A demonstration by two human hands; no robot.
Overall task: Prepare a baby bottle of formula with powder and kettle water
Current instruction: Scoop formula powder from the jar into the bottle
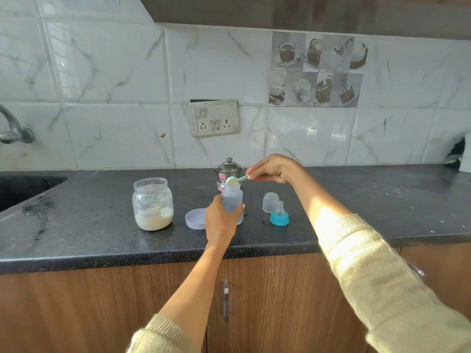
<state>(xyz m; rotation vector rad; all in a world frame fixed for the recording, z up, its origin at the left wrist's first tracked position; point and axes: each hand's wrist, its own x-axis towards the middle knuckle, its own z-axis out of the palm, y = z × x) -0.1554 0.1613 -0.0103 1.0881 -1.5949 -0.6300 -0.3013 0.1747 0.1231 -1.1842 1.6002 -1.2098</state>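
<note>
A clear baby bottle point(232, 197) stands open on the black counter point(102, 225), and my left hand point(220, 221) grips its lower body. My right hand point(276, 169) pinches the handle of a small green scoop point(233, 180) filled with pale powder, held right over the bottle's mouth. An open glass jar point(153, 203) of formula powder, with a handwritten label, stands to the left. Its lilac lid point(195, 219) lies between jar and bottle. The teat with its blue ring point(279, 216) and the clear cap point(270, 202) rest to the right. A small steel kettle point(229, 168) stands behind the bottle.
A sink point(23, 189) is sunk into the counter at far left, with a tap point(12, 128) on the wall above it. A switch and socket plate point(214, 117) sits on the tiled wall. Wooden cabinet doors point(267, 296) run below the counter edge.
</note>
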